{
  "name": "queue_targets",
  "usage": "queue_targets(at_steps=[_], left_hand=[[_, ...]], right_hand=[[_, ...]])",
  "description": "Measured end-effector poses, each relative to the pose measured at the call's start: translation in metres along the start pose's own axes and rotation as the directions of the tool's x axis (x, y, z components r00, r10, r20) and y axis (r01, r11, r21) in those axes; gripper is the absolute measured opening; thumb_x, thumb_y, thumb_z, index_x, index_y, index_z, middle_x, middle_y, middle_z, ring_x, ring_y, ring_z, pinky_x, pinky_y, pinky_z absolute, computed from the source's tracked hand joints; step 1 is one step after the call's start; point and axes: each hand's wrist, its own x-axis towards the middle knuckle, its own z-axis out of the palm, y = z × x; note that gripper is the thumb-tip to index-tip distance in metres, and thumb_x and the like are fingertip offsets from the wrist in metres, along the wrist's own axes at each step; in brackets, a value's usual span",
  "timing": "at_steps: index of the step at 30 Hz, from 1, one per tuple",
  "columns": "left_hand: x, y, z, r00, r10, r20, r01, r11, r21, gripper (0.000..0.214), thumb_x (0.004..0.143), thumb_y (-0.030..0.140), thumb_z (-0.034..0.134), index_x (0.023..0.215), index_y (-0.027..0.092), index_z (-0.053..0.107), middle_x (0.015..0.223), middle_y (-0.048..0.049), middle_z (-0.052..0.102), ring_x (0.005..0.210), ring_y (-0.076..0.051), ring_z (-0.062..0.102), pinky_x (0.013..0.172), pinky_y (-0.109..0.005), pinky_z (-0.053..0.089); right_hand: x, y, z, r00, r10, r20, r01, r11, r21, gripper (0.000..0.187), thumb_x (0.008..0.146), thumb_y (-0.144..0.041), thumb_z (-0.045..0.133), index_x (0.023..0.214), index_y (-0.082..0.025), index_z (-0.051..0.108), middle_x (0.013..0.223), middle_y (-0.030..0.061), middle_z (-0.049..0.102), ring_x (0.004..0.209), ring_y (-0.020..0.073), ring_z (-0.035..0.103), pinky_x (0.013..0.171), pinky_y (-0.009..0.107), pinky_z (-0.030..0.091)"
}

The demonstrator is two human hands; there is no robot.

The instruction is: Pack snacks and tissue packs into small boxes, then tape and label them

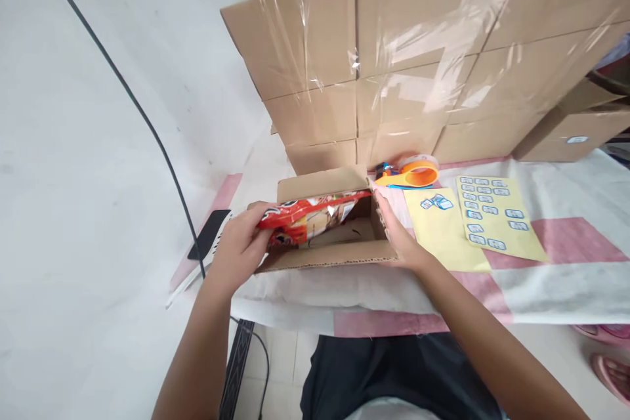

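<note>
An open cardboard box (329, 253) sits on the cloth-covered table in front of me. A red snack packet (315, 213) lies tilted across its opening, partly inside. My left hand (242, 243) is closed on the packet's left end, at the box's left side. At the right end of the box, my right hand (401, 236) grips the cardboard wall, with some fingers hidden behind it. Part of the box's floor shows below the packet.
Taped cardboard panels (394, 65) stand behind the box. An orange tape dispenser (416, 174), yellow sticker sheets (499, 216) and another cardboard box (575, 125) are to the right. A black phone (209, 234) and a notebook lie left, near a hanging cable (142, 111).
</note>
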Motion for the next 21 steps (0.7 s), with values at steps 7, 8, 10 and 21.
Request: queue_targets(at_steps=[7,8,10,21], left_hand=[[0.03,0.013,0.01,0.988,0.145,0.059,-0.156,0.887,0.434,0.036,0.089,0.032,0.066,0.125,0.03,0.071,0.131,-0.0086,0.072,0.126,-0.035,0.061,0.121,-0.061,0.03],[0.026,0.012,0.006,0.986,0.165,-0.019,-0.14,0.886,0.442,0.032,0.091,0.034,0.065,0.122,0.03,0.072,0.13,-0.0082,0.072,0.129,-0.035,0.059,0.121,-0.061,0.029],[0.014,0.004,0.001,0.968,0.173,-0.179,-0.097,0.925,0.368,0.028,0.094,0.042,0.064,0.118,0.031,0.073,0.13,-0.0079,0.07,0.133,-0.033,0.058,0.121,-0.056,0.032],[-0.041,-0.072,0.09,0.934,-0.023,-0.356,-0.144,0.888,-0.436,0.081,0.078,0.086,0.061,0.127,0.022,0.062,0.122,-0.0168,0.071,0.137,-0.037,0.058,0.117,-0.053,0.044]], right_hand=[[-0.003,0.005,-0.003,0.998,-0.064,0.0,0.064,0.998,-0.03,0.133,0.078,-0.069,0.077,0.169,-0.022,-0.008,0.177,0.0163,0.004,0.163,0.0396,0.005,0.132,0.059,0.013],[-0.003,0.004,-0.003,0.997,-0.071,-0.007,0.071,0.996,-0.045,0.131,0.08,-0.067,0.077,0.169,-0.023,-0.008,0.177,0.0153,0.002,0.164,0.0387,0.003,0.132,0.059,0.012],[-0.002,0.0,-0.004,0.991,-0.127,-0.04,0.124,0.99,-0.069,0.124,0.081,-0.065,0.076,0.17,-0.027,-0.001,0.177,0.013,0.002,0.164,0.0377,0.002,0.132,0.06,0.011],[0.006,-0.023,0.002,0.972,-0.149,-0.182,0.151,0.988,0.0,0.056,0.083,-0.072,0.072,0.112,-0.026,0.062,0.173,0.0127,0.024,0.16,0.0391,0.023,0.128,0.06,0.025]])
